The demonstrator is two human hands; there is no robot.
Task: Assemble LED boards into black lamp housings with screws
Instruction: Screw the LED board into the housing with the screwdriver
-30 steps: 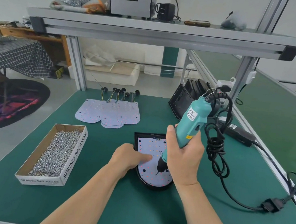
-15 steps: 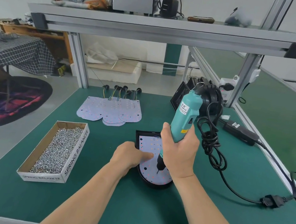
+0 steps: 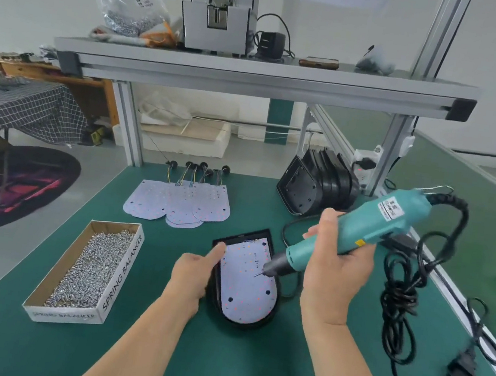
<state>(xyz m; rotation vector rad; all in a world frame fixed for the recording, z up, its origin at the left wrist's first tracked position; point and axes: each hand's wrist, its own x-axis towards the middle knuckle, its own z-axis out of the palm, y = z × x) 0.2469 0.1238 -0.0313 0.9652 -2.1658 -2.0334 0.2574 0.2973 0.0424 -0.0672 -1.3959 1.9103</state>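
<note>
A person is working at a green surface [image 3: 248, 371], seen from a head-worn camera looking down at two bare forearms. Near the middle of the surface, a black lamp housing [image 3: 267, 321] is lying flat with a pale LED board [image 3: 245, 285] sitting inside it. The left hand [image 3: 194, 272] is resting against the housing's left edge, its fingers curled and one fingertip touching the board's upper left corner. The right hand [image 3: 335, 272] is wrapping its grip closed around a teal electric screwdriver [image 3: 357, 230], which is tilting down to the left so its bit is pointing at the board near its right side; whether the tip is touching cannot be told. A black cord [image 3: 406, 290] is trailing in loops from the tool toward the right edge of the surface. Toward the left edge, an open cardboard box [image 3: 120, 275] is holding a heap of silver screws [image 3: 87, 271]. Toward the far edge, several spare LED boards [image 3: 175, 203] are lying overlapped, with wires at their far ends. At the far right, a row of black housings [image 3: 313, 184] is standing on edge, leaning together. An aluminium shelf [image 3: 264, 76] is spanning above the surface.
</note>
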